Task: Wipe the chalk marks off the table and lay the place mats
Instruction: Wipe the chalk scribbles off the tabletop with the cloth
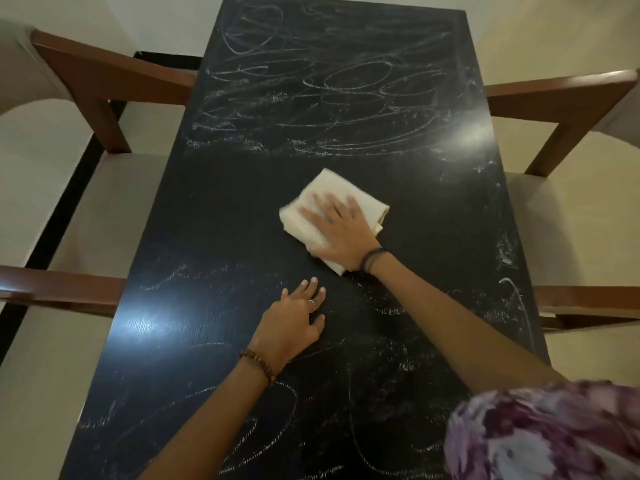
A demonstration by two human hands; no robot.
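Observation:
A long black table (214, 216) runs away from me. Dense white chalk scribbles (329, 88) cover its far half, and fainter marks (263, 441) lie across the near end and along the right edge. The middle band looks dark and wiped. My right hand (341, 230) presses flat, fingers spread, on a folded cream cloth (332, 188) at the table's centre. My left hand (294, 323) rests palm down on the bare tabletop just in front of it, holding nothing. No place mats are in view.
Wooden chairs with pale seats stand along both sides: two on the left (100, 84) (59, 289) and two on the right (561, 98) (588, 303). My purple patterned sleeve (554, 431) fills the lower right corner.

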